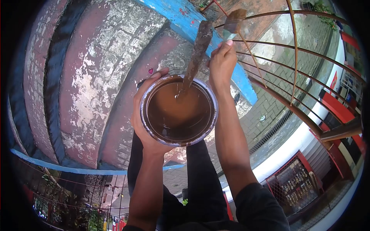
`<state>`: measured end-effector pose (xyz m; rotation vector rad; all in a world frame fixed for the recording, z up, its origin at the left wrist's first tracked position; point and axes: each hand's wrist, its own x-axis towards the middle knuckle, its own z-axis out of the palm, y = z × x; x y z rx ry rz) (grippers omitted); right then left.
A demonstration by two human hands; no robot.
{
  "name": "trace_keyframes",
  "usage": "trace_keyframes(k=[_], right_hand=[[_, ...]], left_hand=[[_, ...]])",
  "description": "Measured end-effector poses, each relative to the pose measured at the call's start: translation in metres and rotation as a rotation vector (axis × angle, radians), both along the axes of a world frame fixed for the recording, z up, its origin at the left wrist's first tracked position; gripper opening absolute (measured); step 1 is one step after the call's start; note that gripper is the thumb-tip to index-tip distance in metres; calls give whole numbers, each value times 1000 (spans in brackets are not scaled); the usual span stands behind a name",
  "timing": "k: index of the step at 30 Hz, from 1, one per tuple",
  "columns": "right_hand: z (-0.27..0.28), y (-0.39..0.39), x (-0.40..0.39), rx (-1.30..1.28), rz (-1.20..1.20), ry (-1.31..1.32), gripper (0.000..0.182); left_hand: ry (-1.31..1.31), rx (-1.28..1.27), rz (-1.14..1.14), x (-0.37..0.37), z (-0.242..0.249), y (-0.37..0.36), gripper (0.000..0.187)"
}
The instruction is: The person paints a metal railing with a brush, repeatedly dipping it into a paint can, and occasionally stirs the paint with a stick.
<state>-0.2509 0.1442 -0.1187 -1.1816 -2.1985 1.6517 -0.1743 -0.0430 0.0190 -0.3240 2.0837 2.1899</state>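
My left hand (143,129) is wrapped around the side of a round paint can (214,111), its thumb near the rim. Brown liquid paint (173,111) fills part of the can. A flat, paint-crusted stick (197,54) stands tilted in the paint, its upper end sticking out past the rim. My right hand (223,63) is closed on a paintbrush (235,21) with brown-stained bristles, held beyond the can's far right side. The bristles overlap a bar of the brown metal railing (295,50) in this view; the brush handle is hidden in my fist.
Weathered steps (84,104) with peeling reddish paint lie below and to the left. A blue-painted edge (244,86) runs beside the railing. Beyond the bars is a paved lane (262,115). Wire mesh (110,192) stands at the lower left.
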Motion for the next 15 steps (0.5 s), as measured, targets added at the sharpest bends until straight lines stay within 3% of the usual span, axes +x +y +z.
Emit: trace_keyframes(k=[1, 5, 10, 12, 15], right_hand=[[-10, -1, 1, 142, 78, 4, 54], [-13, -4, -4, 210, 131, -2, 54], [-22, 45, 7, 12, -64, -56, 56], [-20, 50, 17, 42, -6, -82, 51], [-25, 67, 34, -161, -257, -54, 47]], left_hand=[[-29, 14, 14, 0, 2, 2, 109], [-94, 32, 41, -2, 4, 3, 110], [-64, 20, 23, -2, 2, 1, 110], [-59, 23, 22, -3, 0, -1, 110], [-25, 17, 12, -1, -3, -6, 110]])
